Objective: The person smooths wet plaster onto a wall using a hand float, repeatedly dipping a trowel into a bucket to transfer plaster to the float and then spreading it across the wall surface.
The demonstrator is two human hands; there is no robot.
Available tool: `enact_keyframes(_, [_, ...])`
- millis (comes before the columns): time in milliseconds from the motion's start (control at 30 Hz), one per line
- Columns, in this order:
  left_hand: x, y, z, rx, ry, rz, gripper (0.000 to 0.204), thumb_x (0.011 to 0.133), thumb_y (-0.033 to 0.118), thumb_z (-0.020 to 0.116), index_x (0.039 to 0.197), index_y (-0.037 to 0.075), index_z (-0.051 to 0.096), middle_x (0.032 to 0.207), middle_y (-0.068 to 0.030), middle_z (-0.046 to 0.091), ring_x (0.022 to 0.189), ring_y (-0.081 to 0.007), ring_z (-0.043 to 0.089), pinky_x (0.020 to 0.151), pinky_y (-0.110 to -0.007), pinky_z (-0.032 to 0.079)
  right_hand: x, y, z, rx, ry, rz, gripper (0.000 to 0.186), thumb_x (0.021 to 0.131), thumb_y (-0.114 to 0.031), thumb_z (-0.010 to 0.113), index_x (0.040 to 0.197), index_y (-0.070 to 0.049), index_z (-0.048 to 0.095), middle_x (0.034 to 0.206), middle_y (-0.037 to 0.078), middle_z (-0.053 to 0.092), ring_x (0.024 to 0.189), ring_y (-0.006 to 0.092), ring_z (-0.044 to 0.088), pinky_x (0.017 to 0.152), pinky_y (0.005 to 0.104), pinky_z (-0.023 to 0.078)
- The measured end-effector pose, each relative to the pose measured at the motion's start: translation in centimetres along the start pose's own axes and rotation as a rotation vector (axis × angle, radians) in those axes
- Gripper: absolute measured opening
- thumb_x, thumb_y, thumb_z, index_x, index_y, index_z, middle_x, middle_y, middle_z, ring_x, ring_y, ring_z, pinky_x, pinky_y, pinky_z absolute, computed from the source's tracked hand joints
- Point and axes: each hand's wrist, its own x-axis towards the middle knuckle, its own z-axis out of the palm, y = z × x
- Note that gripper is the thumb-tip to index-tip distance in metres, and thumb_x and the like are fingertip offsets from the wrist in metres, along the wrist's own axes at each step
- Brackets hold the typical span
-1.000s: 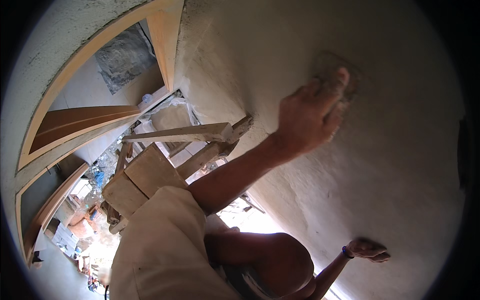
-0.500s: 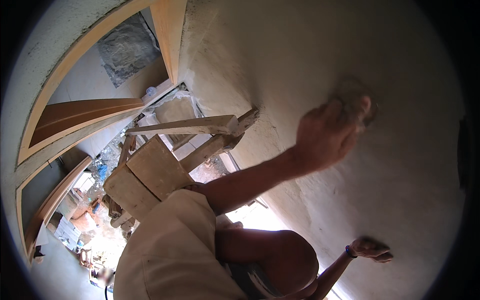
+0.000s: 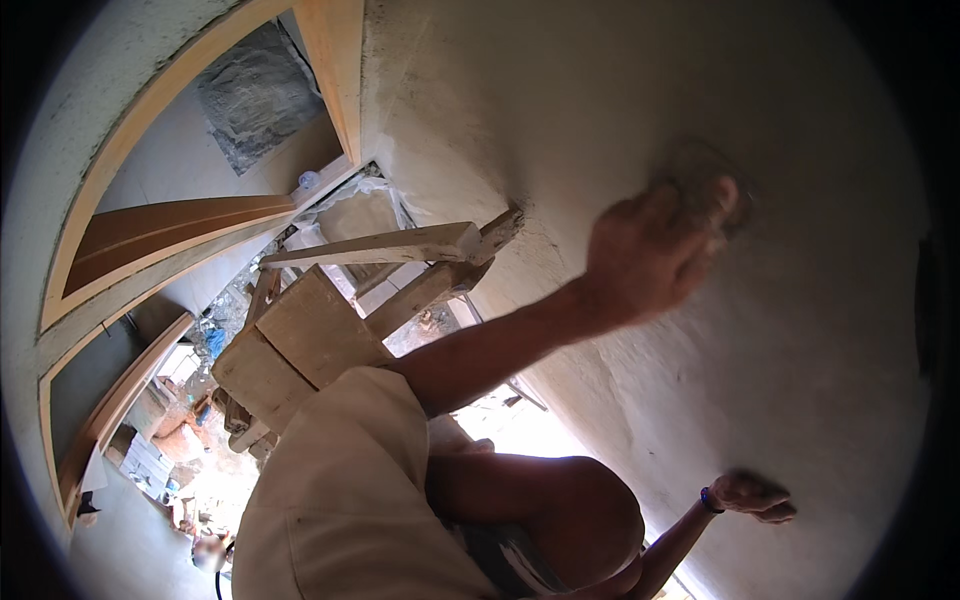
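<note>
My left hand (image 3: pixel 655 245), blurred, is pressed close to the plastered wall (image 3: pixel 560 110), its fingers closed round something dark and rounded that I cannot make out. Faint curved marks show on the plaster beside it. Lower on the right, my right hand (image 3: pixel 748 494) is against the same wall with its fingers stretched out and nothing visible in it. It wears a dark bracelet (image 3: pixel 710 500). Cream cloth (image 3: pixel 330 490) and a dark rounded limb fill the bottom middle and hide part of both arms.
Below on the left stands a wooden platform of boards (image 3: pixel 300 330) with rough beams (image 3: pixel 380 246) reaching to the wall. Wood-framed openings (image 3: pixel 330 60) line the left side. Far below, the floor holds scattered debris and a blue item (image 3: pixel 215 342). Strong light enters at the bottom middle.
My left hand has shifted slightly left along the wall, still closed. My right hand stays against the plaster. The whole view has turned a little.
</note>
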Motion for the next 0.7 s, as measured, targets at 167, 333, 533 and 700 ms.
enact_keyframes(167, [-5.1, -6.1, 0.2, -0.027, 0.073, -0.219, 0.058, 0.088, 0.017, 0.062, 0.142, 0.004, 0.046, 0.087, -0.0147, 0.061, 0.065, -0.026, 0.062, 0.055, -0.036, 0.052, 0.5, -0.1, 0.1, -0.044, 0.015, -0.108, 0.072, 0.102, -0.049, 0.022, 0.144, 0.009, 0.033, 0.148, 0.024, 0.037, 0.142, 0.0415, 0.024, 0.113, 0.0602, 0.02])
enact_keyframes(333, [-10.8, -5.3, 2.4, -0.024, -0.039, -0.123, 0.063, 0.088, 0.017, 0.062, 0.146, 0.007, 0.041, 0.086, -0.0136, 0.059, 0.068, -0.0253, 0.062, 0.06, -0.036, 0.054, 1.3, -1.1, 0.6, 0.083, 0.06, -0.028, 0.06, 0.105, -0.04, 0.027, 0.144, 0.005, 0.036, 0.15, 0.024, 0.033, 0.143, 0.0394, 0.023, 0.113, 0.0596, 0.021])
enact_keyframes(533, [0.7, -1.4, -1.3, 0.031, -0.021, -0.058, 0.065, 0.085, 0.014, 0.064, 0.146, 0.01, 0.042, 0.079, -0.0117, 0.055, 0.064, -0.0223, 0.058, 0.054, -0.036, 0.05, 1.0, -1.1, -0.1, 0.032, 0.023, -0.072, 0.066, 0.103, -0.045, 0.023, 0.145, 0.004, 0.033, 0.15, 0.022, 0.035, 0.142, 0.0389, 0.024, 0.113, 0.0584, 0.02])
enact_keyframes(700, [-8.4, -6.2, 1.1, -0.047, 0.034, -0.23, 0.065, 0.086, 0.012, 0.064, 0.146, 0.007, 0.04, 0.086, -0.0153, 0.058, 0.07, -0.0266, 0.061, 0.059, -0.037, 0.052, 0.5, -1.0, 0.4, -0.001, 0.007, 0.002, 0.069, 0.102, -0.048, 0.019, 0.147, 0.003, 0.03, 0.15, 0.019, 0.037, 0.143, 0.0398, 0.023, 0.114, 0.0573, 0.02])
